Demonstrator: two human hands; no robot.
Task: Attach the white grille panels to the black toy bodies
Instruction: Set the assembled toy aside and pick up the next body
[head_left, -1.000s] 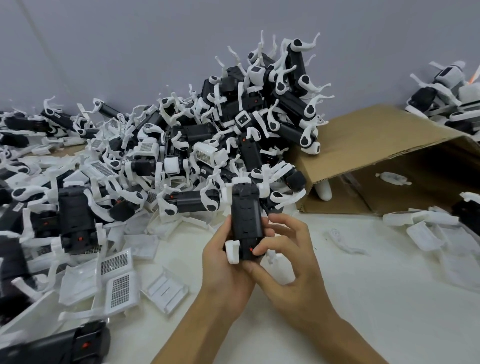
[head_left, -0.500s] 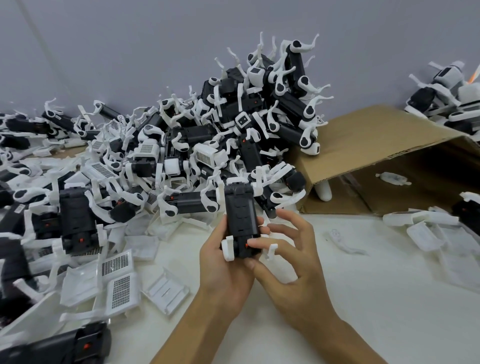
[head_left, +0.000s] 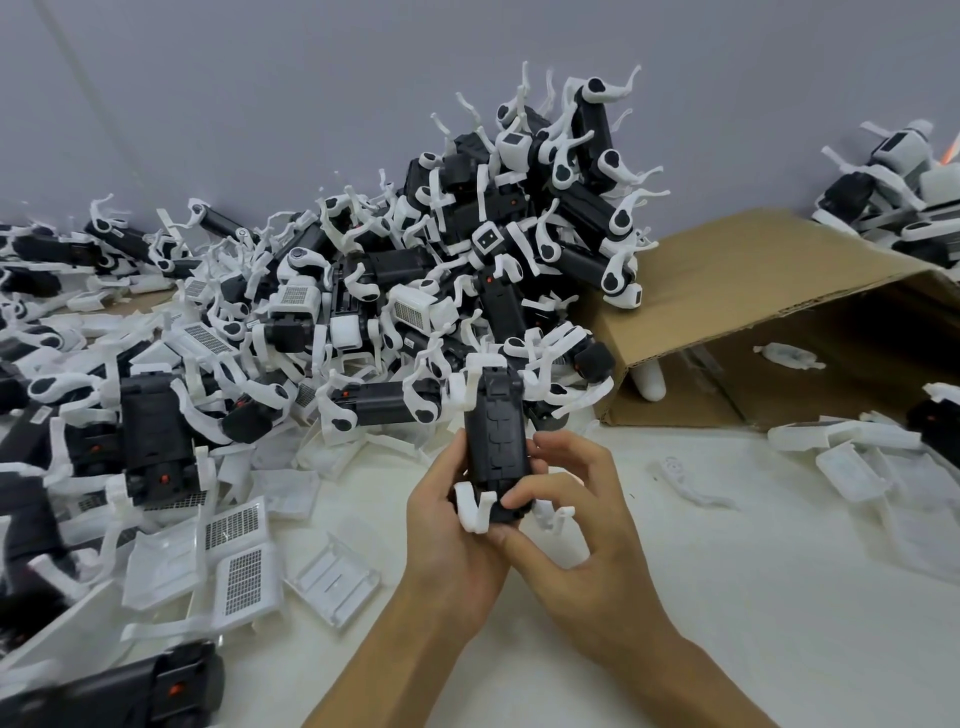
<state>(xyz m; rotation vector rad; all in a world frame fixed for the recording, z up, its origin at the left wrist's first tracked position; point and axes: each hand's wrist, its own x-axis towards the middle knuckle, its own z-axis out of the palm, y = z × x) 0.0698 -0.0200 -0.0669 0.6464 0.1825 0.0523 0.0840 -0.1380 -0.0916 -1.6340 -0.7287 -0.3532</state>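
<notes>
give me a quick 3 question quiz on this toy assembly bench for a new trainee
1. True or false: the black toy body is gripped by both the left hand and the right hand.
2. Multiple choice: the loose white grille panels lie (A) inside the cardboard box, (B) on the table left of the hands, (C) on top of the pile.
3. Fill in: the cardboard box lies tipped on its ____, its opening facing the camera.

Key: 1 true. 2 B. 3 side.
</notes>
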